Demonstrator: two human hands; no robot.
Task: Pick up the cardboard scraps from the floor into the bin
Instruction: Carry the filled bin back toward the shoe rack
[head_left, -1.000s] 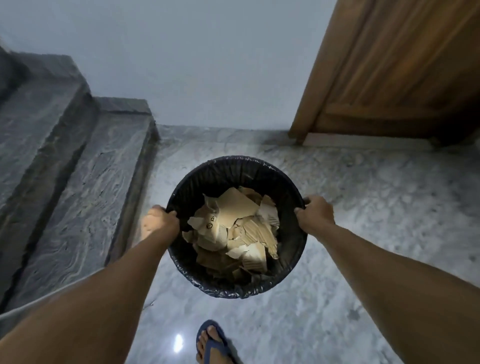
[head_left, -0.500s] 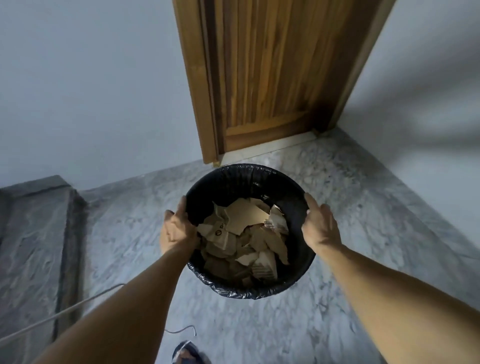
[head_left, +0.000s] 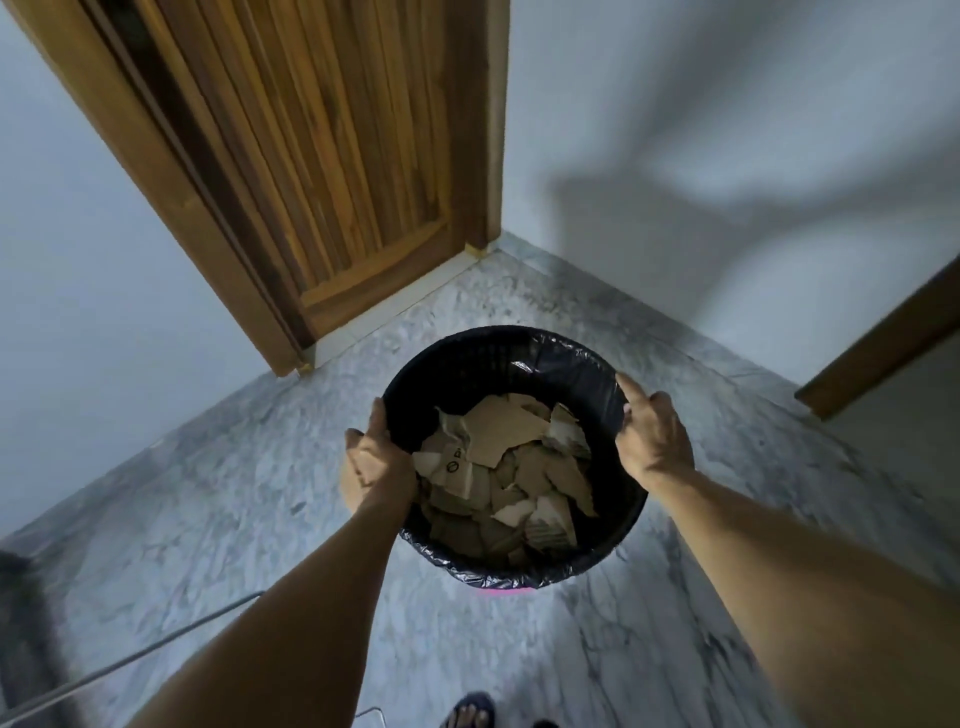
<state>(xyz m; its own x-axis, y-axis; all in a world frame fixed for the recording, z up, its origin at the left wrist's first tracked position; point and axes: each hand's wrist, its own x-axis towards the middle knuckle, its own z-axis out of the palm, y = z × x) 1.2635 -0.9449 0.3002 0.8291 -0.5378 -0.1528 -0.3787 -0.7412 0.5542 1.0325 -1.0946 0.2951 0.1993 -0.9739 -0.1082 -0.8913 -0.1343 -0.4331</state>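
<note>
1. The view has turned right since a moment ago: the brown wooden door (head_left: 332, 156) now sits up at the left, and the grey stone steps are gone.
2. The left hand (head_left: 376, 462) holds the left rim, thumb on top.
3. The round black bin with a black plastic bag (head_left: 519, 353) is held over the grey marble floor (head_left: 208, 467).
4. The torn brown cardboard scraps (head_left: 506, 467) lie inside.
5. The right hand (head_left: 652, 434) holds the right rim, fingers curled around the outside.
</note>
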